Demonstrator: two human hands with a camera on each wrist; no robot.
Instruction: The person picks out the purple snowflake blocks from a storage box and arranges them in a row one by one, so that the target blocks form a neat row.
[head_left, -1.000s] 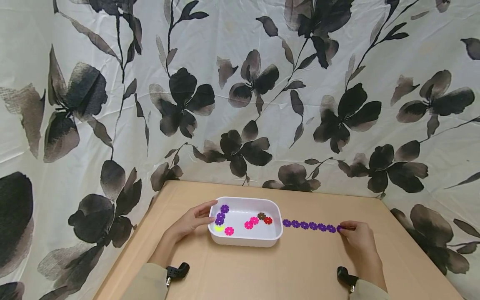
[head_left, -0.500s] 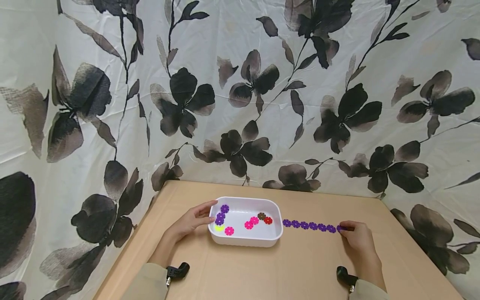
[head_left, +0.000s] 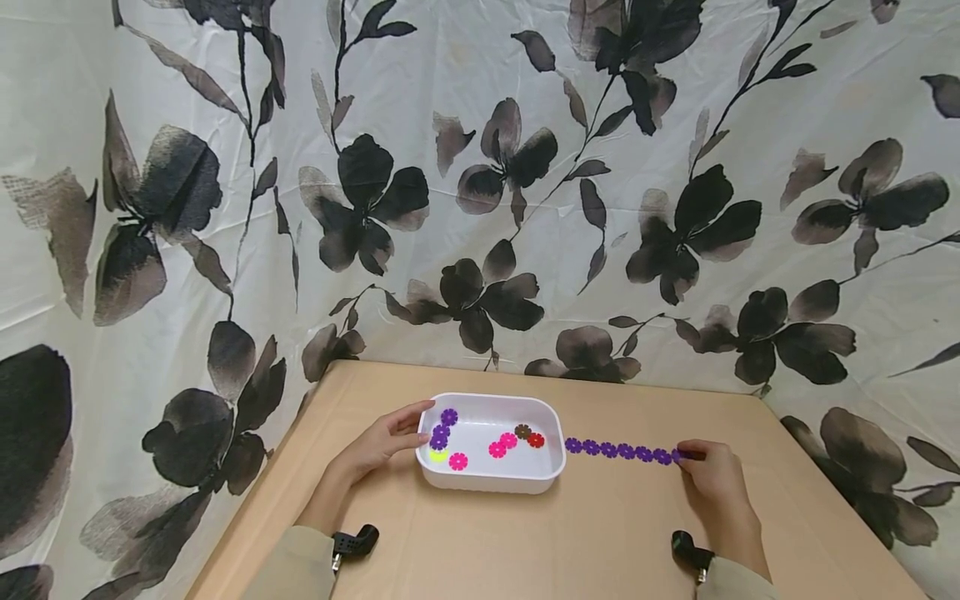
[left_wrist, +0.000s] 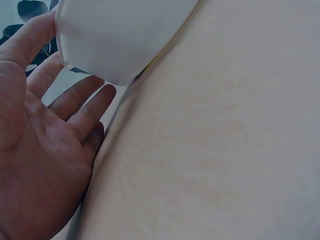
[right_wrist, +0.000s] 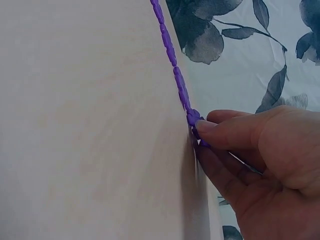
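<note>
At the table's right, my right hand (head_left: 718,479) pinches the end piece of a row of purple flower-shaped discs (head_left: 608,451) between thumb and fingers. The row runs left to a white plastic tray (head_left: 491,482). In the right wrist view the discs (right_wrist: 169,45) join edge to edge, and the fingertips hide part of the last one. My left hand (head_left: 386,437) holds the tray's left end, thumb at the rim; its lower fingers hang loosely below in the left wrist view, near the tray's outer wall (left_wrist: 115,40).
Inside the tray lie several purple discs (head_left: 440,437), a yellow one (head_left: 438,456), pink ones (head_left: 458,461), a brown one (head_left: 522,432) and a red one (head_left: 536,440). A flower-print cloth (head_left: 480,208) hangs behind the wooden table (head_left: 525,550).
Both hands keep their places, the left at the tray and the right at the row's end. The right hand has shifted only very slightly; the discs lie as before.
</note>
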